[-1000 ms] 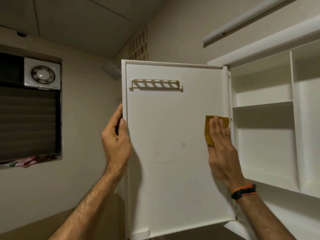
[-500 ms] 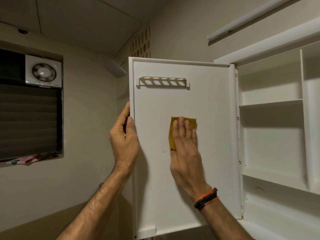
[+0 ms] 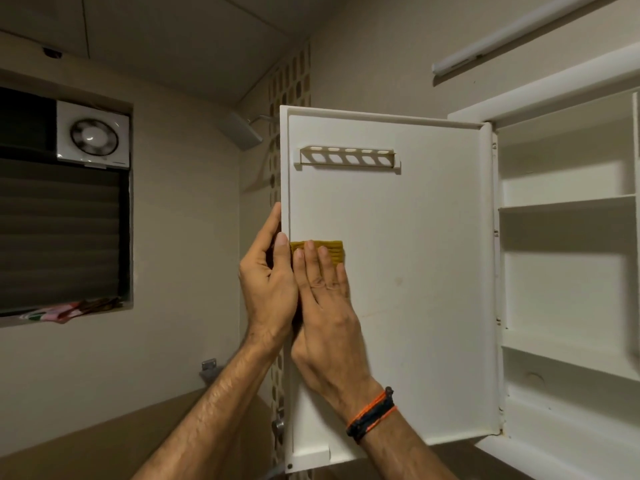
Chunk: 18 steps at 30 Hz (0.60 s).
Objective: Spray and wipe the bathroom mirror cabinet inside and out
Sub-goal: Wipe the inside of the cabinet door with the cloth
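Closest to me are the two forearms, raised, the right one wearing an orange and dark wristband [image 3: 372, 418]. The right hand [image 3: 327, 306] lies flat with straight fingers, pressing a mustard cloth [image 3: 327, 250] against the inner face of the open door [image 3: 398, 271], close to its free left edge. The left hand [image 3: 268, 278] grips that edge just beside it, thumb on the inner rim and fingers curled round behind, out of sight. The two hands are almost touching.

On the door, faint marks and a dull spot show to the right of the cloth, and a slotted rack [image 3: 348, 156] sits near the top. Beyond the hinge side, the cabinet [image 3: 568, 237] stands open, its white shelves bare in what I can see. Farther off, left, there is a window with a dark blind [image 3: 59, 233], an exhaust fan [image 3: 92, 135] above it, and a shower head [image 3: 244, 130] behind the door's top corner.

What could go wrong, I think: the cloth is at the very edge, so a stroke carried further could slide it off the door or jam it against the steadying thumb. Hard pressure from one side would strain the hinges if the left grip slackens. The remaining marks suggest this face isn't finished, and no spray bottle is in sight.
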Tool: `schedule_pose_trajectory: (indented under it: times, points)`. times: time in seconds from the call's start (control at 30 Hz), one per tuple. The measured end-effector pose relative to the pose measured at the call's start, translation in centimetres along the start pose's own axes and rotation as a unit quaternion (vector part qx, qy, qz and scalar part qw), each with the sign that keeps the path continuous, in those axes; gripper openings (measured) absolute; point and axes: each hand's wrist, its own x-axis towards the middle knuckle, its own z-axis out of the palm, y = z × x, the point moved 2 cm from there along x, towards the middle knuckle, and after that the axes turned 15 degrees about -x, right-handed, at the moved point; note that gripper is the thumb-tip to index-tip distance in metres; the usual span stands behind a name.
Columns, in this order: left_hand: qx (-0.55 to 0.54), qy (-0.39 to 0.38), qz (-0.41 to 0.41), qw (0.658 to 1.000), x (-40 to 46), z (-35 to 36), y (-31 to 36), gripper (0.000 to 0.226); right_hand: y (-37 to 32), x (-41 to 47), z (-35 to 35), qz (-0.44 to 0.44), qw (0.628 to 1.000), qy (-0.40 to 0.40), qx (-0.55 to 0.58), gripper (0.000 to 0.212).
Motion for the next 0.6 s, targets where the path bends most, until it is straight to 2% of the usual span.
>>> schedule_pose_trajectory:
  times: [0.17,0.4,0.6]
  points:
    - [-0.022,-0.026,-0.028,0.999,-3.2,-1.9,-1.0,0.043,-0.1,-2.6,0.6,-0.015,1.000,-0.014,-0.016,0.070]
    - [-0.011,-0.001,-0.019,1.000,-3.7,-2.0,-1.2,0.041,1.7,-3.6,0.3,-0.048,0.998,-0.024,-0.030,0.072]
    - [0.001,0.002,-0.007,1.000,-3.7,-2.0,-1.1,0.041,6.0,-3.9,-0.3,-0.025,0.998,-0.006,-0.061,0.072]
